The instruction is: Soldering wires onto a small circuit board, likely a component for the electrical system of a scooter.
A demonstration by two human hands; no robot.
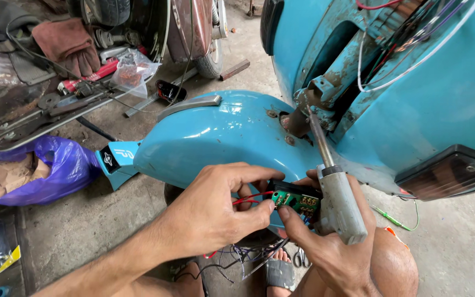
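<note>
At the left, a purple plastic bag lies on the concrete floor. Your left hand is closed, pinching a red wire at the left edge of the small green circuit board. Your right hand grips that board with its fingertips and clasps a grey soldering iron, tip pointing up. Both hands sit just in front of the blue scooter's front fender, above your sandalled foot. Loose wires hang below.
</note>
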